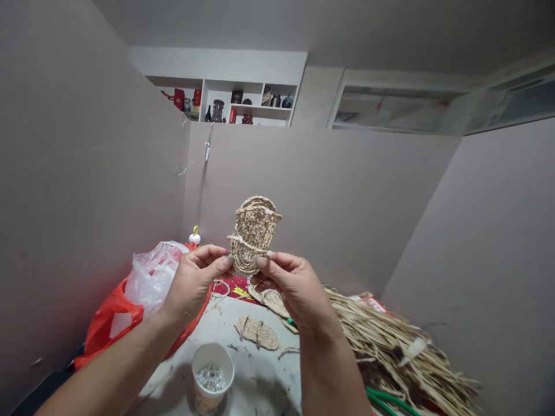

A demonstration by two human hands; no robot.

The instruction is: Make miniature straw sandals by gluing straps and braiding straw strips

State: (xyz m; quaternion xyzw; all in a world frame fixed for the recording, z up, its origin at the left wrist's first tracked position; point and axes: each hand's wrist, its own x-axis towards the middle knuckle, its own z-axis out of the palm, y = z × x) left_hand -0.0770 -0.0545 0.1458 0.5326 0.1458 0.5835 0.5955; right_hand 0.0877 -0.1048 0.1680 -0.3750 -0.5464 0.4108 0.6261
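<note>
I hold a small woven straw sandal (254, 234) upright in front of me, above the table. My left hand (195, 280) pinches its lower left edge with thumb and fingers. At the lower right edge, my right hand (290, 286) pinches it the same way. The sandal is oval, pale tan, with a straw strap across its middle. A second woven sandal (258, 333) lies flat on the white table (260, 381) below my hands, and another piece (273, 300) lies just behind my right hand.
A paper cup (212, 378) holding small clear beads stands at the table's front. A red and white plastic bag (139, 289) sits at the left. A heap of loose straw (390, 346) covers the right side, with green tubing (390, 401) beneath. Grey partition walls surround the table.
</note>
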